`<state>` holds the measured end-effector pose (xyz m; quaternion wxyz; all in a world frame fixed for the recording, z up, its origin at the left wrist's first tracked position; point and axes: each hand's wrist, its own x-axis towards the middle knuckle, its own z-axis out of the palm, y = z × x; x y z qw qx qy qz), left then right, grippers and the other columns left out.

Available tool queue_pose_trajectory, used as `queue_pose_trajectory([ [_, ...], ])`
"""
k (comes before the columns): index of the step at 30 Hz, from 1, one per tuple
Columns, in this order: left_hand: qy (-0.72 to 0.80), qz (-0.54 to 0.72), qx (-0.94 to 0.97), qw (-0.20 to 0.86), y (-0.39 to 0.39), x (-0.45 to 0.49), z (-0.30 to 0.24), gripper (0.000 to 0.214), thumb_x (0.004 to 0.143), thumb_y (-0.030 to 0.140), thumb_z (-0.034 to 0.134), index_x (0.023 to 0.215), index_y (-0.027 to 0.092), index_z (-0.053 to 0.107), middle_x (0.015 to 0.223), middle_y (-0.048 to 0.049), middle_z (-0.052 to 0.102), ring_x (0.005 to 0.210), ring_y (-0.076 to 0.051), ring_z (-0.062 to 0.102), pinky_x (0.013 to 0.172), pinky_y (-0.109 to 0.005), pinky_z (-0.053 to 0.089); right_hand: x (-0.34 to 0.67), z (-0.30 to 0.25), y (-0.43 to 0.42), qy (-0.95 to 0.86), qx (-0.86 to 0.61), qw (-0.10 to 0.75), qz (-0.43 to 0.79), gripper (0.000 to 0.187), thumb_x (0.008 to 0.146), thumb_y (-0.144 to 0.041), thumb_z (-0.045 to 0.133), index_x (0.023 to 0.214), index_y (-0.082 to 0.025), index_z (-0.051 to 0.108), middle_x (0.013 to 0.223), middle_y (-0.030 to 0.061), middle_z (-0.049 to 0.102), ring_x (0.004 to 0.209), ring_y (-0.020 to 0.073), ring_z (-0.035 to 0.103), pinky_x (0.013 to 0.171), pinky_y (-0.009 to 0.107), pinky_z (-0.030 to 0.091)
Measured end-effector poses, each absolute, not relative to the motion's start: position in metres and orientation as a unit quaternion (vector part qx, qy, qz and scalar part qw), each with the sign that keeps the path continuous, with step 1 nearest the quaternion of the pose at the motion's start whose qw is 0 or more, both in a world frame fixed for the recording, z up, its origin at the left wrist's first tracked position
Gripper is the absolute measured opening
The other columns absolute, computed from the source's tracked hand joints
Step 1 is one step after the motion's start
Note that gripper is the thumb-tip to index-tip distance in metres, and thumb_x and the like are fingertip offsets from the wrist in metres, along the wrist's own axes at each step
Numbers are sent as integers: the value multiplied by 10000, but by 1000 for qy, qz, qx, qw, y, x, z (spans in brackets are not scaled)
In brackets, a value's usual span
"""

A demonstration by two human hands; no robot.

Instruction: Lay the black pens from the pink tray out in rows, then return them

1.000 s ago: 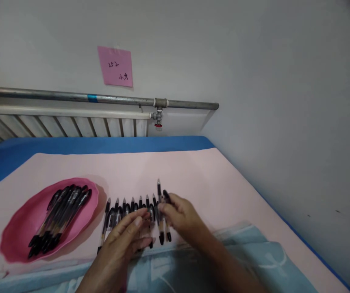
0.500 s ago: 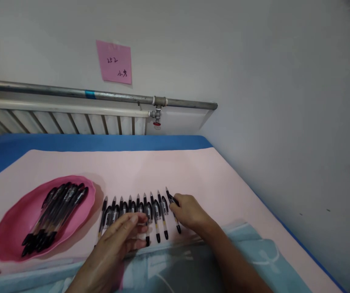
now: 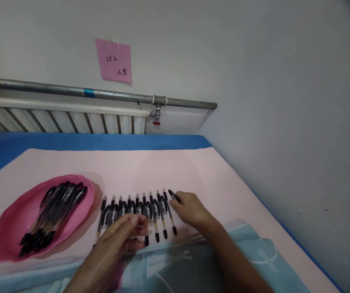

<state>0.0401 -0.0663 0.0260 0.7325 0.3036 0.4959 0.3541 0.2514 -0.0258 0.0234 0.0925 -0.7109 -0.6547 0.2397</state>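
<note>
A row of uncapped black gel pens lies on the pink sheet, tips pointing away from me, with black-and-clear pen caps between them. My right hand pinches a pen cap, its dark end showing past the fingers, just right of the row's last pen. My left hand is over the near part of the row, its fingers loosely curved and apart, holding nothing that I can see. It hides the lower ends of several pens.
Left of the row stands a pink scalloped bowl with a pile of capped black pens. A light blue patterned cloth covers the near edge. Behind are a radiator and a metal pipe; a wall rises on the right.
The rightmost pen now lies beside the others, a little further left and apart from my right hand. The cap in that hand is clear of the pen. My left hand has hardly moved.
</note>
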Motion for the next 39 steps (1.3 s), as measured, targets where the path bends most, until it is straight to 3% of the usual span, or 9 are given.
queue_pose_trajectory([
  [9, 514, 328, 310, 730, -68, 38, 32, 368, 716, 504, 611, 880, 179, 665, 917, -77, 668, 758, -168, 600, 757, -307, 440, 260, 20, -25, -628, -734, 110, 234, 198, 823, -320, 498, 822, -150, 600, 681, 43, 617, 615, 133, 503, 565, 236, 276],
  [13, 516, 340, 320, 718, -69, 39, 30, 360, 706, 500, 615, 857, 178, 671, 925, -89, 670, 821, -198, 596, 786, -331, 438, 260, 22, -26, -637, -733, 80, 225, 225, 849, -305, 463, 758, -155, 606, 676, 48, 624, 600, 129, 507, 556, 239, 270],
  [19, 518, 333, 326, 717, -70, 40, 31, 319, 704, 463, 629, 838, 177, 675, 871, -78, 669, 722, -173, 589, 753, -323, 436, 263, 20, -25, -660, -728, 52, 178, 282, 868, -225, 381, 735, -139, 614, 763, 107, 652, 670, 160, 535, 587, 262, 278],
  [23, 508, 336, 335, 719, -70, 40, 33, 293, 704, 444, 636, 813, 174, 674, 844, -74, 661, 733, -170, 581, 715, -294, 430, 263, 18, -26, -666, -721, 56, 182, 223, 839, -199, 403, 742, -146, 597, 744, 83, 645, 637, 143, 515, 567, 252, 271],
  [27, 504, 329, 342, 722, -70, 40, 32, 290, 702, 444, 639, 809, 177, 673, 835, -68, 654, 741, -164, 573, 707, -282, 424, 262, 20, -28, -672, -710, 80, 197, 151, 804, -162, 437, 806, -162, 588, 739, 47, 638, 632, 125, 511, 561, 229, 275],
  [32, 514, 327, 348, 713, -70, 41, 29, 324, 692, 472, 635, 830, 181, 675, 834, -71, 657, 756, -175, 576, 718, -294, 426, 261, 20, -27, -652, -720, 102, 213, 212, 845, -190, 402, 859, -150, 610, 753, 63, 647, 635, 129, 530, 582, 228, 305],
  [36, 517, 319, 368, 704, -71, 41, 29, 332, 687, 484, 631, 832, 189, 674, 779, -52, 657, 751, -168, 574, 702, -272, 424, 262, 16, -24, -652, -716, 131, 213, 283, 851, -245, 425, 1059, -159, 596, 864, 79, 678, 745, 156, 587, 660, 233, 360],
  [39, 517, 312, 385, 698, -72, 41, 29, 334, 684, 488, 629, 834, 193, 675, 744, -40, 654, 726, -156, 563, 687, -260, 422, 262, 13, -24, -661, -705, 140, 215, 321, 840, -230, 428, 1102, -166, 601, 970, 88, 683, 865, 175, 605, 740, 240, 386],
])
